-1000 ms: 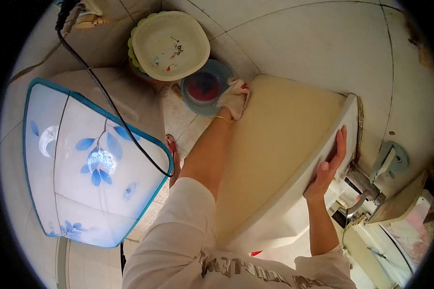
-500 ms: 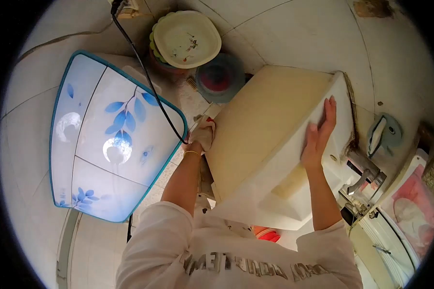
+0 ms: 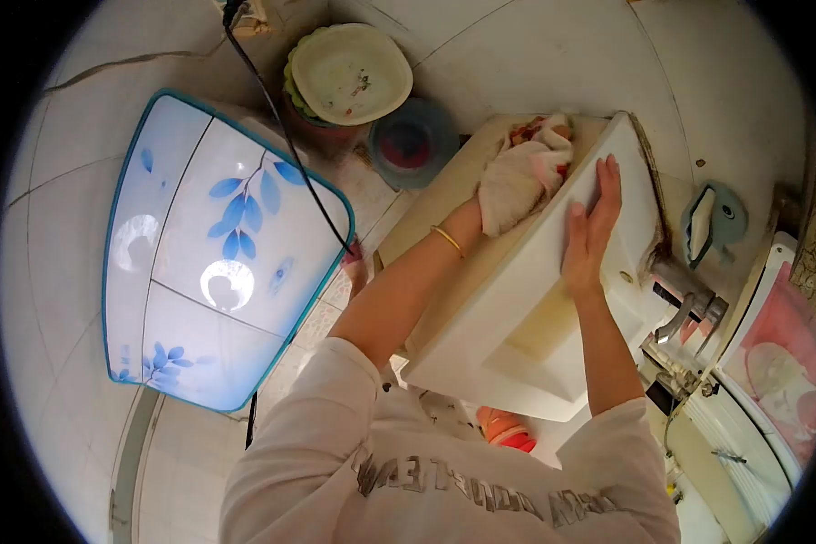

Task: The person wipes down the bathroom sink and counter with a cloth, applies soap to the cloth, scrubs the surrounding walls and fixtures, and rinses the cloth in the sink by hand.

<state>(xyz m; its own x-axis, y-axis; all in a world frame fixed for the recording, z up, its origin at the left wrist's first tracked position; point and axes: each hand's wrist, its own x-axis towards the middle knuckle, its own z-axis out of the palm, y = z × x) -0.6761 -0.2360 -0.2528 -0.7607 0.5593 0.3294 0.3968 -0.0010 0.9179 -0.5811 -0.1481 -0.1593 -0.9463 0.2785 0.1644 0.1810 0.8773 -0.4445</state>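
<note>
A white cloth with red patches [image 3: 524,179] covers most of my left hand [image 3: 473,218], which holds it against the cream side panel [image 3: 462,204] of the white sink, near the rim. The cloth hides the fingers. My right hand [image 3: 593,227] lies on the sink's white rim [image 3: 508,295], fingers stretched out and thumb apart, with nothing in it. The sink is tilted in view, its basin facing the lower right.
A white panel with blue leaves [image 3: 218,236] stands at left, a black cable [image 3: 276,113] crossing it. Stacked basins [image 3: 349,77] and a blue-grey basin [image 3: 412,140] are at the top. A faucet [image 3: 684,308], a fish-shaped holder [image 3: 721,222] and a red object [image 3: 508,428] also show.
My left hand has moved with the cloth from the panel's lower left edge up and right, close to the rim. My right hand has stayed on the rim.
</note>
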